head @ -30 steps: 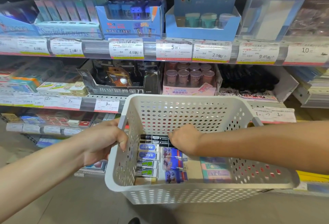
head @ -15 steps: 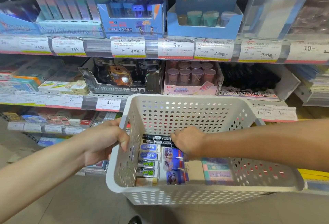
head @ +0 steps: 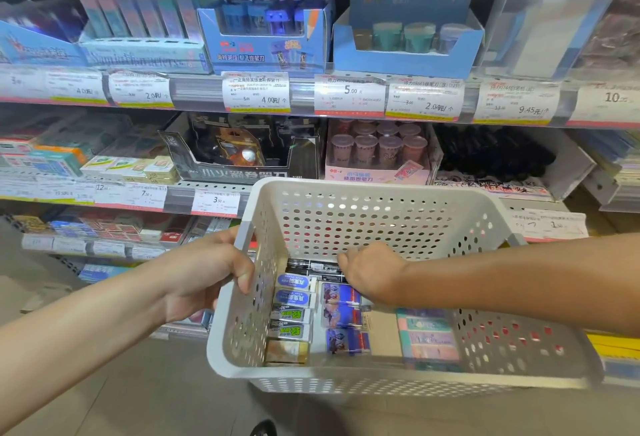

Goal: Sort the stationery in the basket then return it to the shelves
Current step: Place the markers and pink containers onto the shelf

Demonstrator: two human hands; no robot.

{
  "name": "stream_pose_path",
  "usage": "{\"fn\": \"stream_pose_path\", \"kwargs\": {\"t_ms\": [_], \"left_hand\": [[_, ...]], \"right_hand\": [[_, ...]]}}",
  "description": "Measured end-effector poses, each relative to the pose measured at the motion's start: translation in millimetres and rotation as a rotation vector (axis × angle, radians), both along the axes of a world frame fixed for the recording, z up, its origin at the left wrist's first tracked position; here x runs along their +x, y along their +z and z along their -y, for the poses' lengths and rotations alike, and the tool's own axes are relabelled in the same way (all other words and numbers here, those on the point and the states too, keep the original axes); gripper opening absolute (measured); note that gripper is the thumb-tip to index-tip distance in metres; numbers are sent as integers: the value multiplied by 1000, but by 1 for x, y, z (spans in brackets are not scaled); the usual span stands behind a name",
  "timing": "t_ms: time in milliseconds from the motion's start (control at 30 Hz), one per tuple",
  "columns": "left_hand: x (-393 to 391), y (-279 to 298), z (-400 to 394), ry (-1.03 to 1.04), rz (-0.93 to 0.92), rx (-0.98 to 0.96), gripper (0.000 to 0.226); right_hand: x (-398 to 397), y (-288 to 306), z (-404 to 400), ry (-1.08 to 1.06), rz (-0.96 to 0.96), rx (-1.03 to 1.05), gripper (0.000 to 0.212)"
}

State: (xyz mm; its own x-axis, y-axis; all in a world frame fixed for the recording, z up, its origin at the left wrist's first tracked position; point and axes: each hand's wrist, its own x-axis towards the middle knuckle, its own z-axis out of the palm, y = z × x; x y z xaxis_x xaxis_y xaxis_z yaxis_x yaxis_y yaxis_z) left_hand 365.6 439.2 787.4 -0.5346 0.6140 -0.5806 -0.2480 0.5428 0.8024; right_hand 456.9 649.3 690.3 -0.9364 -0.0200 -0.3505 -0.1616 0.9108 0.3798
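Observation:
A white perforated basket (head: 346, 380) is held up in front of the shop shelves. My left hand (head: 204, 273) grips its left rim, thumb over the edge. My right hand (head: 372, 274) reaches inside, fingers curled down over the black pens (head: 311, 267) at the basket's far end; the fingertips are hidden. Lined up on the basket floor are blue and green erasers (head: 294, 309) on the left, blue picture-printed sharpeners (head: 341, 318) in the middle and pastel boxes (head: 427, 338) on the right.
Shelves with price tags (head: 256, 91) run behind the basket. A blue sharpener display box (head: 266, 51) stands on the top shelf; a black display box (head: 239, 155), a pink box of cup-shaped items (head: 377, 158) and a tray of black items (head: 491, 155) stand on the middle shelf.
The view has crept slightly closer to the shelves. My right hand has stayed over the black pens, and my left hand keeps its grip on the rim.

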Motion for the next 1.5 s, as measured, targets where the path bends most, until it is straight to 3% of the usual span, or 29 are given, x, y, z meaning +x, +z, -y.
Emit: {"fn": "stream_pose_path", "kwargs": {"t_ms": [500,1033,1400,1500], "left_hand": [[-1,1,-7,5,-30,-21,70],[5,1,-18,-51,-20,-11,67],[14,-1,-33,-127,-50,-27,57],[19,-1,-39,-143,-40,-15,61]], "right_hand": [[0,-4,-4,-149,-22,-131,43],[23,44,-15,-196,96,-160,33],[73,86,-45,-241,-90,-430,20],[89,100,-50,-258,-186,-524,26]]}}
